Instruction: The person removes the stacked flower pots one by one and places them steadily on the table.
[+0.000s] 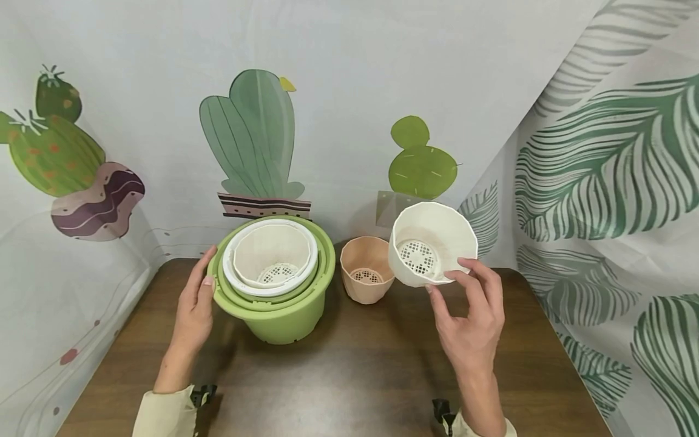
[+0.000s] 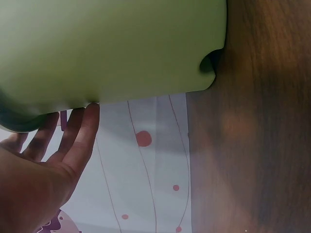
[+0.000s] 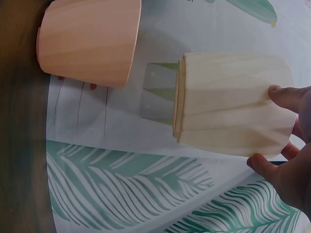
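Observation:
In the head view my right hand (image 1: 474, 325) pinches the rim of a cream faceted plant pot (image 1: 434, 237) and holds it up off the table, its mesh base visible inside. The right wrist view shows this cream pot (image 3: 233, 104) from the side. My left hand (image 1: 193, 309) touches the left side of a large green pot (image 1: 286, 321) with fairly straight fingers, also seen in the left wrist view against the green wall (image 2: 121, 53). Nested in the green pot are another green pot, a white pot (image 1: 270, 292) and a cream pot (image 1: 273, 249).
A peach faceted pot (image 1: 367, 291) stands on the brown wooden table (image 1: 327, 388), between the green stack and the raised cream pot. White fabric (image 1: 344, 91) printed with cacti hangs behind the table, and leaf-patterned fabric (image 1: 611, 182) hangs at the right.

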{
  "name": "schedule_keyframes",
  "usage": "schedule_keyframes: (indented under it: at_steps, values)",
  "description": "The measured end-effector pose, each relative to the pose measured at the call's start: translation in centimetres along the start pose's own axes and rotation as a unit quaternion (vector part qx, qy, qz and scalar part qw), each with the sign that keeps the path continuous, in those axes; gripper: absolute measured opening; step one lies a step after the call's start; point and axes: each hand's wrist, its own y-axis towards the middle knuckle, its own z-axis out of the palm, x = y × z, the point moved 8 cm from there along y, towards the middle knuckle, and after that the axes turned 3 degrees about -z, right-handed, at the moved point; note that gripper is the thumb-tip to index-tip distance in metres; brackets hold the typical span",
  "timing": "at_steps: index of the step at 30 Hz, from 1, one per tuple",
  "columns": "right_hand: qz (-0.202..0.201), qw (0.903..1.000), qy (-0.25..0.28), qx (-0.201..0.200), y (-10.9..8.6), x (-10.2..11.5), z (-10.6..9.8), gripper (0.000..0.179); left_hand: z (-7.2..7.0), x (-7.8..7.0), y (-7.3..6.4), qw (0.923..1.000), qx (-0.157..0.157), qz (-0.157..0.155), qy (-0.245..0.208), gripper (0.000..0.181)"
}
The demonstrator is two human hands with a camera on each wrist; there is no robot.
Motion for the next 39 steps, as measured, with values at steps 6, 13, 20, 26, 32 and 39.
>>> schedule_keyframes:
  at_steps: [6, 13, 20, 26, 32, 39]
  values:
    - [0.001, 1.0, -0.001, -0.001, 0.1, -0.1, -0.3, 0.031, -0.1, 0.2, -0.1, 1.0, -0.002, -0.004, 0.003, 0.051]
    - [0.009, 0.9997, -0.02, -0.002, -0.3, -1.6, -0.7, 0.031, 0.1, 0.6, -0.1, 1.0, 0.003, -0.005, -0.002, 0.051]
    - [0.019, 0.9991, -0.038, 0.006, -0.9, -3.9, -0.8, 0.033, 0.1, 0.1, 0.1, 1.0, 0.0, 0.005, 0.001, 0.051]
    - [0.023, 0.9986, -0.044, 0.016, -1.4, -5.3, -0.7, 0.034, 0.1, -0.1, 0.1, 1.0, -0.001, 0.008, 0.003, 0.05]
    - [0.031, 0.9977, -0.053, 0.029, -1.7, -6.6, -0.8, 0.033, 0.1, -0.2, 0.1, 0.9999, -0.002, 0.011, -0.001, 0.05]
    - [0.043, 0.9957, -0.062, 0.053, -2.2, -7.4, -0.3, 0.035, 0.1, 0.1, -0.1, 1.0, -0.002, -0.003, -0.006, 0.05]
